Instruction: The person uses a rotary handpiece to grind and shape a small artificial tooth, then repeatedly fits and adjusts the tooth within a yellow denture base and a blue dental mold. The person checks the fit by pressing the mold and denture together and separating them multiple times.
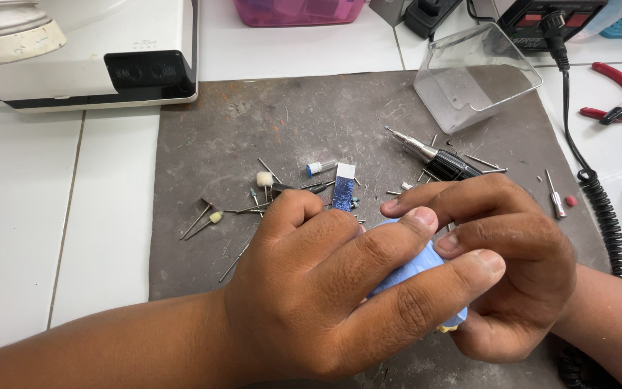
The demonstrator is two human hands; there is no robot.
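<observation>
My left hand (340,288) and my right hand (505,259) are clasped together around a light blue object (415,270), over the near part of a grey work mat (210,144). Most of the object is hidden by my fingers, and a small yellowish bit shows at its lower end. A thin blue-and-white strip (343,189) sticks up from behind my left fingers; what holds it is hidden. Just beyond my right hand a black and silver rotary handpiece (437,158) lies on the mat.
Several small burs and polishing bits (253,202) lie scattered on the mat. A clear plastic box (473,72) sits at its far right corner. A coiled black cable (602,216) runs down the right. A white machine (88,50) stands at far left, red-handled pliers (617,83) at right.
</observation>
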